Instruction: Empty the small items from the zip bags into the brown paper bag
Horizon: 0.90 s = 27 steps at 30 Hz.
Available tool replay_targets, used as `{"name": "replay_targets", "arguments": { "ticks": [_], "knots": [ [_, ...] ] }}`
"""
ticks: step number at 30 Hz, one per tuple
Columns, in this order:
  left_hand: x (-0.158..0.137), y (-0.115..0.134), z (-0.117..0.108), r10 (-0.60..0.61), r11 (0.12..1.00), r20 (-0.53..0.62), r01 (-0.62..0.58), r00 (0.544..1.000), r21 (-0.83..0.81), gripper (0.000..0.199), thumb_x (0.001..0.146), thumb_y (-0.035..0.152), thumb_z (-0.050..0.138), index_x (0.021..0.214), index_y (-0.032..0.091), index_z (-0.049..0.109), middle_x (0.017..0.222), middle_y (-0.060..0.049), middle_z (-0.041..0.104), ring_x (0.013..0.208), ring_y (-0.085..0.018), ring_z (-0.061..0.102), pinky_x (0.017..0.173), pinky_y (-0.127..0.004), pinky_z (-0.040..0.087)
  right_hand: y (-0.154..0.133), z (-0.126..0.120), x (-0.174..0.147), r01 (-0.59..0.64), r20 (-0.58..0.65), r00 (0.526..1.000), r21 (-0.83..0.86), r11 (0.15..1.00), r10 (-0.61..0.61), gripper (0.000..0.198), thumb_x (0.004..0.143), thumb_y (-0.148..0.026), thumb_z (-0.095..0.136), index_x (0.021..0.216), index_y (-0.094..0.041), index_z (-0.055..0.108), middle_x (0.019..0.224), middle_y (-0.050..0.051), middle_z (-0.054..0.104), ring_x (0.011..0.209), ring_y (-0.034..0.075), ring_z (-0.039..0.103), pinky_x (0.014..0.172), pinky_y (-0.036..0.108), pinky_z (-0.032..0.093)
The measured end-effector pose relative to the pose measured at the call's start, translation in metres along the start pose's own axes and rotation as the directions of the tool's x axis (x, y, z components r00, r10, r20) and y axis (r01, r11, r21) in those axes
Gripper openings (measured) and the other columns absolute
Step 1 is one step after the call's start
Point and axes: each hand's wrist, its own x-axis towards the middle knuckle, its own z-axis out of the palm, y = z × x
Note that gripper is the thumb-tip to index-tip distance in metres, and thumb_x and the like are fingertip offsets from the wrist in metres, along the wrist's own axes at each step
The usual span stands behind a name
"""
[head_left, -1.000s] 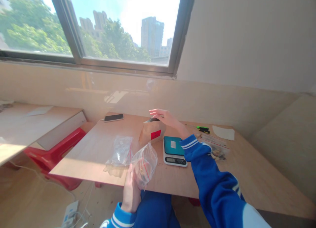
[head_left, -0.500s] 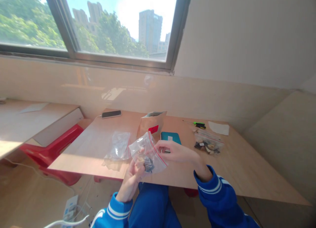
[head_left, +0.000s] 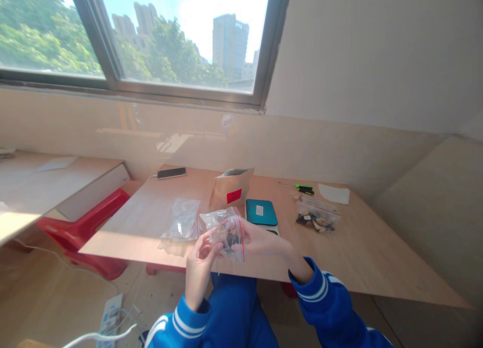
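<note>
A small clear zip-lock bag (head_left: 222, 216) with a red seal line is held up over the table's front edge. Dark and pale pieces show through its plastic. My left hand (head_left: 202, 257) grips the bag from the left, thumb and fingers closed on its lower part. At the red-sealed side is my right hand (head_left: 264, 240), its fingers seen through the film around the dark pieces. Whether they are inside the bag or behind it I cannot tell. Just beyond stand a brown paper pouch (head_left: 222, 189) with a red label and a teal-topped flat device (head_left: 261, 212).
Flat empty zip bags (head_left: 183, 217) lie on the left of the table. To the right are a filled zip bag (head_left: 319, 218), screwdrivers (head_left: 305, 189) and a white paper (head_left: 334, 193). A phone (head_left: 171, 173) lies at the back left, a red chair (head_left: 90, 222) beside the table.
The right hand has moved from the bag's upper edge down to its side, fingers now overlapping the bag. The bag has turned more upright, and more of the teal device shows.
</note>
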Motion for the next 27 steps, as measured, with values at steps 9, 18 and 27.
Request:
{"name": "replay_targets", "arguments": {
  "ticks": [9, 18, 27],
  "knots": [
    [-0.002, 0.007, 0.003, -0.105, 0.929, 0.040, 0.112, 0.994, -0.353, 0.052, 0.076, 0.034, 0.069, 0.126, 0.025, 0.056, 0.130, -0.007, 0.061, 0.122, -0.024, 0.054, 0.098, -0.033, 0.049, 0.008, -0.006, 0.003, 0.091, -0.257, 0.966, 0.286, 0.954, -0.016, 0.054, 0.068, -0.025, 0.080, 0.117, -0.025, 0.058, 0.118, 0.006, 0.063, 0.109, 0.018, 0.059, 0.099, 0.037, 0.045],
    [0.004, 0.002, 0.000, -0.173, 0.894, 0.015, 0.164, 0.985, -0.416, 0.055, 0.073, 0.027, 0.073, 0.125, 0.025, 0.057, 0.128, -0.007, 0.061, 0.122, -0.025, 0.054, 0.101, -0.035, 0.047, 0.008, -0.028, 0.000, 0.103, -0.482, 0.876, 0.221, 0.970, 0.017, 0.054, 0.071, -0.024, 0.077, 0.120, -0.027, 0.056, 0.113, 0.005, 0.066, 0.105, 0.019, 0.063, 0.094, 0.037, 0.050],
    [0.009, -0.005, -0.009, -0.191, 0.888, -0.018, 0.165, 0.981, -0.429, 0.055, 0.071, 0.027, 0.074, 0.124, 0.023, 0.057, 0.129, -0.008, 0.061, 0.122, -0.025, 0.055, 0.097, -0.031, 0.050, -0.034, -0.114, 0.075, 0.148, -0.459, 0.745, -0.594, 0.791, -0.484, 0.036, 0.082, -0.012, 0.053, 0.114, -0.024, 0.063, 0.120, 0.004, 0.065, 0.108, 0.018, 0.061, 0.097, 0.034, 0.047]
  ]
}}
